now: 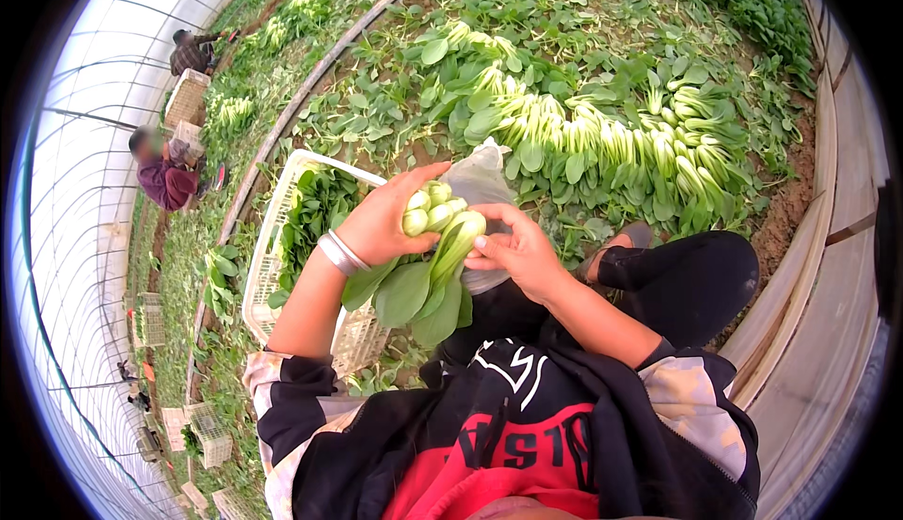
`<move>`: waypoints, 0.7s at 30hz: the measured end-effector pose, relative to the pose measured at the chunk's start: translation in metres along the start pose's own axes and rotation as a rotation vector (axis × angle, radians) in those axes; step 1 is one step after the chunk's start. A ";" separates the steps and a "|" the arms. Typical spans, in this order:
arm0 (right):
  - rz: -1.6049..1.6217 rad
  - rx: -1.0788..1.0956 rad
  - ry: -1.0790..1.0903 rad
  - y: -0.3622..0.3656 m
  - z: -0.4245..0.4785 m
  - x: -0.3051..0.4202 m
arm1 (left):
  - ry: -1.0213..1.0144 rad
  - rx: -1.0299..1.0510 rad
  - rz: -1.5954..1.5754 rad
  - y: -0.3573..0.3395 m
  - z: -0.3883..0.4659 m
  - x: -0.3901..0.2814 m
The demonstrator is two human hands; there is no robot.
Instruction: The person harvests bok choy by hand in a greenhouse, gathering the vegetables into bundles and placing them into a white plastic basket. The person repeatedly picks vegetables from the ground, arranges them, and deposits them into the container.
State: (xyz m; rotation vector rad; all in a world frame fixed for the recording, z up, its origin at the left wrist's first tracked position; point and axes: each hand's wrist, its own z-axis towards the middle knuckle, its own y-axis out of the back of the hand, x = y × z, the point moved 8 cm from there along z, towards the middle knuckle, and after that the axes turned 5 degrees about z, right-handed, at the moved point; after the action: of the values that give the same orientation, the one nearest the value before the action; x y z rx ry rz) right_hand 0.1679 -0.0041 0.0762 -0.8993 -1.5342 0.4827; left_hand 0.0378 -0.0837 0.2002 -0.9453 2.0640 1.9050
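Observation:
In my left hand [381,220] is a bunch of bok choy [428,208], its pale stem ends turned up and its leaves hanging down. My right hand [518,248] has its thumb and fingers on one more bok choy head [458,234] beside that bunch. Behind my hands lies a translucent plastic bag [480,171]. Close to my left forearm stands a white plastic crate [264,266], partly filled with leafy greens [317,202]. A long curved row of cut bok choy [600,135] lies on the ground ahead, stems bunched side by side.
A long pipe or hose [303,90] runs along the ground at left. Two people [166,174] work beyond it near crates [187,100]. More crates [210,435] stand at lower left. Plastic sheeting [811,294] of the greenhouse wall is at right. My bent knee [726,266] is right of my hands.

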 end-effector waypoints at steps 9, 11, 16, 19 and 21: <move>-0.240 -0.003 0.066 0.014 0.011 0.007 | 0.057 0.101 -0.123 0.001 0.002 0.004; -0.201 -0.017 0.075 0.011 0.012 0.004 | 0.046 0.120 -0.139 0.002 0.002 0.004; -0.135 -0.041 0.139 -0.005 0.014 -0.007 | -0.048 0.137 -0.095 0.007 0.009 0.000; -0.205 -0.054 0.161 -0.011 0.017 -0.011 | -0.055 0.158 -0.085 0.007 0.012 -0.002; -0.273 -0.062 0.193 -0.011 0.017 -0.007 | -0.077 0.067 0.007 0.005 0.010 -0.009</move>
State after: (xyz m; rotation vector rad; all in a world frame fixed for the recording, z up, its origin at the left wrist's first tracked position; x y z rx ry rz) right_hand 0.1480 -0.0129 0.0767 -0.7462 -1.4721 0.1477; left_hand 0.0395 -0.0714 0.2072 -0.8373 2.0758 1.8327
